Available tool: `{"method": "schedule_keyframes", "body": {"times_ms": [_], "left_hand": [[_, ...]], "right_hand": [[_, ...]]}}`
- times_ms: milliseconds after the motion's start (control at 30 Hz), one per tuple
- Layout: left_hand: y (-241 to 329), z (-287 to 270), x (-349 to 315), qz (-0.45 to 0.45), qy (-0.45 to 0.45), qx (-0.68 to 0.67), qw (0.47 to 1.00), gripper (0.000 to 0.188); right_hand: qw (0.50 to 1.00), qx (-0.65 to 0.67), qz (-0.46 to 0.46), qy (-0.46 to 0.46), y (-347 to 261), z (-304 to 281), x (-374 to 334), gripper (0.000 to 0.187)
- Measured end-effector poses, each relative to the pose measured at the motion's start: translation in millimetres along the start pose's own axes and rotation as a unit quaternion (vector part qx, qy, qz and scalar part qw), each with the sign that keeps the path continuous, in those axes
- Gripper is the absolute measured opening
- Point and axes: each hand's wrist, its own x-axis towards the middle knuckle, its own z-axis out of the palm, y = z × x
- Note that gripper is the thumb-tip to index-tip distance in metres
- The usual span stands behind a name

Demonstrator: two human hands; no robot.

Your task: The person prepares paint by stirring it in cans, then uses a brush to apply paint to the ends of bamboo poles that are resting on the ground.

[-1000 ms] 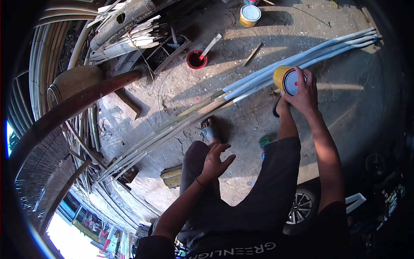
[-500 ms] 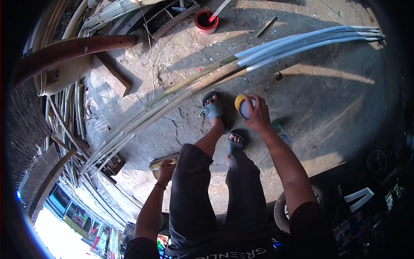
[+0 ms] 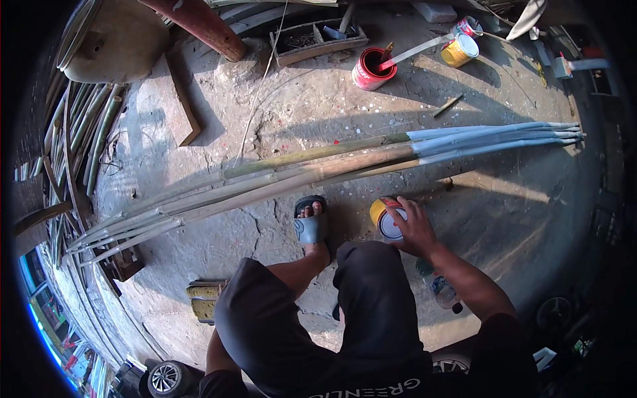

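My right hand (image 3: 417, 229) is closed round a yellow can (image 3: 378, 209) with a pale round end, just above or on the ground; contact with the ground is hard to make out. My left hand is out of sight behind my bent left knee; only the left forearm (image 3: 219, 355) shows low down. Several bamboo poles (image 3: 265, 180) lie side by side across the ground beyond my feet. Their right-hand ends (image 3: 484, 138) are coated pale blue. A plastic bottle (image 3: 443, 293) is beside my right forearm.
A red paint can (image 3: 371, 73) holds a flat stick. Another yellow can (image 3: 459, 50) stands to its right. A wooden tray (image 3: 318, 45), a red post (image 3: 199, 30) and an angled timber piece (image 3: 180, 99) are at the far left. A yellowish block (image 3: 204, 302) lies beside my left knee.
My knees are bent further and my view has shifted, taking in more of the far ground. The right hand still holds the yellow can. My left hand has gone behind the knee.
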Motion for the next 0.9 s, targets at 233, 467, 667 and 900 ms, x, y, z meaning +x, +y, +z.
{"method": "schedule_keyframes", "body": {"times_ms": [233,467,667,900], "left_hand": [[-53.9,-21.0,12.9,0.001,-0.030,0.010,0.999,0.043],[-73.4,-21.7,29.8,0.009,-0.034,0.028,0.999,0.045],[-92.9,-33.5,33.7,0.003,-0.024,0.062,0.998,0.046],[-120.0,-62.3,20.4,0.017,-0.006,0.144,0.989,0.047]], "right_hand": [[0.931,0.193,0.098,0.293,63.6,-35.1,157.9,0.037],[0.833,0.282,0.258,0.401,109.6,-9.4,309.6,0.125],[0.814,0.200,0.317,0.445,104.0,-6.0,340.1,0.127],[0.875,0.123,0.272,0.380,84.4,-23.7,344.6,0.113]]}}
